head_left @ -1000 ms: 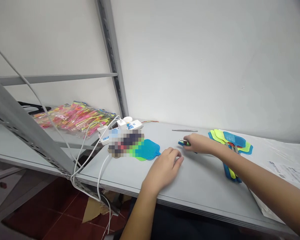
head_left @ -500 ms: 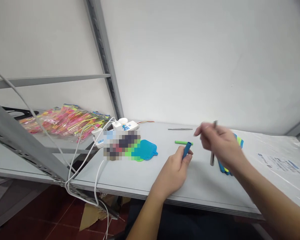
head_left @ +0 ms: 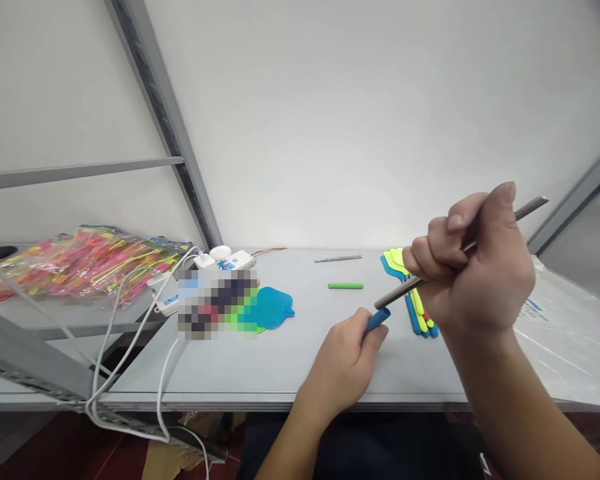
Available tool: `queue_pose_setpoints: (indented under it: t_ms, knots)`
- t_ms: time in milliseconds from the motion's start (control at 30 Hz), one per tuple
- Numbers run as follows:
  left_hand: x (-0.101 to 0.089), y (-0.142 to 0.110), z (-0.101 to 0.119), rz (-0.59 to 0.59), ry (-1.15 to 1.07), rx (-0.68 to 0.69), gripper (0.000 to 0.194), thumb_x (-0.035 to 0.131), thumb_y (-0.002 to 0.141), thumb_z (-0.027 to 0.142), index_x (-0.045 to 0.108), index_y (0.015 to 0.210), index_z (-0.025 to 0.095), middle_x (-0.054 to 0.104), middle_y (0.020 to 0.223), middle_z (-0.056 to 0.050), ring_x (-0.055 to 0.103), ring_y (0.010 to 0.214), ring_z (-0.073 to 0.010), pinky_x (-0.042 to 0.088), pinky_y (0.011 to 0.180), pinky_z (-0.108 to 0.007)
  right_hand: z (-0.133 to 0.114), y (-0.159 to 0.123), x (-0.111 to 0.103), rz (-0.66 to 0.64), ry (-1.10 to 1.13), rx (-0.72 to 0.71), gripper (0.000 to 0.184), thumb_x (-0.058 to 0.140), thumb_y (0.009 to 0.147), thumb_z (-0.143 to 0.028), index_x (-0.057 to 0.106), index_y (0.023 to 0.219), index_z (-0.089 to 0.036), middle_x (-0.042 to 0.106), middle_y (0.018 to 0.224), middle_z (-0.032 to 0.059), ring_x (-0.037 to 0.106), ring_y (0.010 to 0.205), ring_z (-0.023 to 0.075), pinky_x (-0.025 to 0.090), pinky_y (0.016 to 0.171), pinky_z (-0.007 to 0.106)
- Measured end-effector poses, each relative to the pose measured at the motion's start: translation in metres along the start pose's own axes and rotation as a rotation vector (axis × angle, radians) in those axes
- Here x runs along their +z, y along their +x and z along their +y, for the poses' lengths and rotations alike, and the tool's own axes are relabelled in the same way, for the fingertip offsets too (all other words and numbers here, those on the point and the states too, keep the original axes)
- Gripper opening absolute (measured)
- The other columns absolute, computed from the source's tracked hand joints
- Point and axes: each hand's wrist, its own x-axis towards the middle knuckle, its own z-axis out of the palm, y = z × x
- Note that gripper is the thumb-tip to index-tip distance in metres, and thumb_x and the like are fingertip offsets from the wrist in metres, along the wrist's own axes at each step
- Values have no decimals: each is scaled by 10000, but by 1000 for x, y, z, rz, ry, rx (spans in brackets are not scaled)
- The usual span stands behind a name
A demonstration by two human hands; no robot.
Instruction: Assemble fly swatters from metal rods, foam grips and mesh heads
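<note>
Fingers of your right hand [head_left: 473,273] clamp a metal rod [head_left: 460,250], its tip at the blue sleeve [head_left: 377,320] gripped in your left hand [head_left: 347,360]; joining looks unfinished. 1 green sleeve [head_left: 346,286] waits on the table [head_left: 260,363].

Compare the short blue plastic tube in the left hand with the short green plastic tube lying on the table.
The blue plastic tube is gripped in the left hand, raised and tilted; the green plastic tube lies flat, untouched. Colours differ. Both are short, slim tubes.
</note>
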Motion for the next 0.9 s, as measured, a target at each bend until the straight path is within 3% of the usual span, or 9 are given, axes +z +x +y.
queue_pose_setpoints:
  t_ms: [433,567,667,733,800,900]
  knots:
    - [-8,-3,-1,10,21,-4,315,377,1012,376,311,746,222,364,637,65,333,598,-122,240,565,-270,0,4,-4,-51,1,92,422,456,946,-552,510,686,-224,201,470,-98,140,368,63,185,384,235]
    - [-6,-8,4,-9,-17,-6,334,368,1013,415,326,745,220,359,617,67,337,574,-116,237,549,-275,13,-6,-2,-98,61,186,403,471,943,-539,513,697,-223,189,481,-102,143,373,57,186,393,226]
    - [-5,-11,6,-9,-75,-10,315,340,1020,427,369,782,222,379,621,66,352,567,-117,238,546,-278,26,-19,0,-220,-9,328,350,500,947,-482,582,747,-207,299,509,-80,282,421,66,263,429,222]
    - [-5,-11,6,3,-94,-8,316,339,1019,431,386,788,220,374,620,66,352,565,-116,240,548,-277,27,-22,0,-262,-79,339,315,499,955,-439,641,810,-197,431,572,-41,444,536,92,388,538,242]
    - [-7,-10,4,8,-90,-7,331,355,1013,440,388,770,218,354,610,66,342,562,-115,241,547,-276,19,-18,-1,-238,-63,301,270,502,952,-399,662,845,-209,473,619,-31,499,601,103,453,650,274]
    - [-8,-9,3,-7,-81,-7,349,369,1006,455,392,753,215,339,599,65,332,557,-113,241,542,-272,3,-7,1,-179,48,301,283,519,931,-406,618,740,-222,289,519,-80,309,431,67,403,490,230]
